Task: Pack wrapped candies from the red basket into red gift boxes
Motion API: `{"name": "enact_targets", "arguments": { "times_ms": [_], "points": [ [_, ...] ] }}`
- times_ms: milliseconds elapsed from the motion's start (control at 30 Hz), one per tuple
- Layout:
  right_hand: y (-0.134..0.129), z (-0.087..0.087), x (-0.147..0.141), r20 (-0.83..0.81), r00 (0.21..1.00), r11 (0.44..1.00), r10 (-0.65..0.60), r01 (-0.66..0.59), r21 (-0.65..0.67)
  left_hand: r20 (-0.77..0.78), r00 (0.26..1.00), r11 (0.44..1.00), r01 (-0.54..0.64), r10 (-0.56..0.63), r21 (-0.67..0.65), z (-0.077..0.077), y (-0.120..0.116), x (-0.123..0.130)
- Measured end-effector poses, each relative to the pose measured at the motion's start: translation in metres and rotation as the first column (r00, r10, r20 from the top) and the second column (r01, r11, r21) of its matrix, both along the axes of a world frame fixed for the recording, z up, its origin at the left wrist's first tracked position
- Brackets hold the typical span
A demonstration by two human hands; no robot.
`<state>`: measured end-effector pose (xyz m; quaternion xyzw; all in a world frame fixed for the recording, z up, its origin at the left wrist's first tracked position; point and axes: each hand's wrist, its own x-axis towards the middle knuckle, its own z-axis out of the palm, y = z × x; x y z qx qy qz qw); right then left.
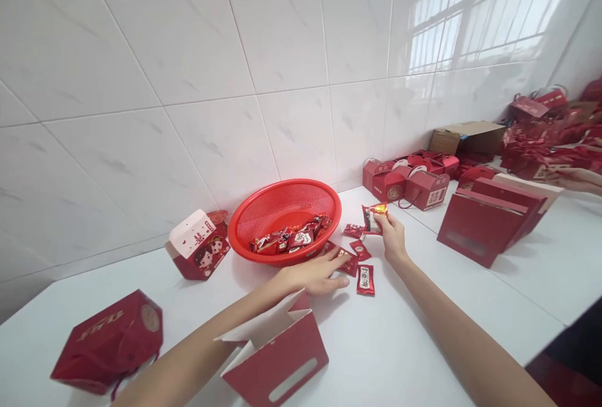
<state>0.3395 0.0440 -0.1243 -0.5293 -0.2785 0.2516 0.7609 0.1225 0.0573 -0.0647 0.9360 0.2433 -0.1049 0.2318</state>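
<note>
My left hand reaches over the table with its fingers stretched out and thumb apart. Its fingertips lie over a red candy packet beside the basket; whether they press on it I cannot tell. Pinched in my right hand is a shiny red and gold candy packet, just above the table. Between the hands lie more small red packets, among them a candy with a white label. A red plastic basket holds several wrapped candies. Under my left forearm stands an open-topped dark red paper box.
A white and red printed box and a dark red gift box stand on the left. At right are open red boxes, closed gift boxes, a cardboard carton and another person's hand. Behind rises a tiled wall.
</note>
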Motion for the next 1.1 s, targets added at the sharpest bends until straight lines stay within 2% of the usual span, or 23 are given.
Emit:
{"name": "enact_targets", "arguments": {
  "times_ms": [100,233,367,467,567,733,867,1100],
  "points": [
    [0.003,-0.006,0.003,-0.037,0.999,0.999,0.031,-0.032,-0.015,-0.046,0.998,0.998,-0.052,0.05,-0.03,-0.004,0.0,0.006],
    [0.004,-0.008,0.004,-0.075,0.994,0.996,0.08,-0.083,-0.031,0.028,0.999,0.995,-0.037,0.04,-0.093,-0.003,-0.008,0.014],
    [0.004,-0.007,0.003,-0.13,0.978,0.984,0.161,-0.169,-0.058,-0.031,0.989,0.981,-0.144,0.141,-0.128,-0.011,-0.017,0.026],
    [0.002,-0.002,0.0,-0.184,0.947,0.958,0.263,-0.279,-0.069,-0.03,0.985,0.979,-0.174,0.172,-0.103,-0.027,-0.019,0.036],
    [-0.001,0.003,-0.004,-0.234,0.899,0.916,0.371,-0.396,-0.066,0.025,0.988,0.987,-0.148,0.15,-0.053,-0.041,-0.019,0.044],
    [-0.004,0.005,-0.006,-0.301,0.828,0.852,0.473,-0.517,-0.082,0.116,0.984,0.991,-0.135,0.132,0.013,-0.05,-0.018,0.049],
    [-0.004,0.002,-0.004,-0.331,0.813,0.837,0.478,-0.536,-0.109,0.208,0.973,0.992,-0.109,0.095,0.058,-0.055,-0.014,0.048],
    [0.0,-0.004,0.007,-0.333,0.843,0.864,0.423,-0.485,-0.132,0.259,0.964,0.993,-0.09,0.068,0.074,-0.051,-0.008,0.045]
  ]
}}
